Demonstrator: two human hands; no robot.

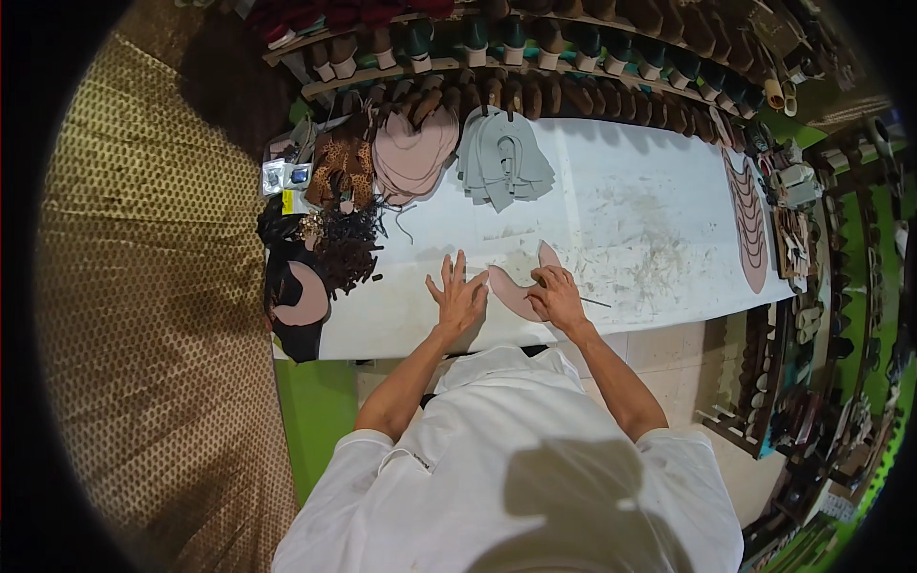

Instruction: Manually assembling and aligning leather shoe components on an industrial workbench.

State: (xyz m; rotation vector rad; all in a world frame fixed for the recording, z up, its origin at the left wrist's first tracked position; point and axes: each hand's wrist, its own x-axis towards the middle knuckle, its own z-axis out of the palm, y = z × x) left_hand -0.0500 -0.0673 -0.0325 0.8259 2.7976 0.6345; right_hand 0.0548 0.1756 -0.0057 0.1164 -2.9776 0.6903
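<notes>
A pink crescent-shaped piece (pixel 511 294), like a cut shoe upper, lies on the white tabletop in front of me. At its left end is my left hand (pixel 460 298), palm down with fingers spread, the fingertips on that side close to the piece's edge. Over its right part sits my right hand (pixel 557 297), fingers bent and closed. A thin dark rod-like tool (pixel 596 303) sticks out to the right from under this hand; its tip is hidden. The piece's other pointed end (pixel 547 254) shows beyond the right hand.
Grey cut pieces (pixel 501 162) and pink ones (pixel 413 148) lie at the back. Leopard-print pieces (pixel 342 170), dark scraps (pixel 351 253) and a pink crescent (pixel 304 294) crowd the left. Wavy pink strips (pixel 747 224) lie right. Shoe racks (pixel 535 62) stand behind.
</notes>
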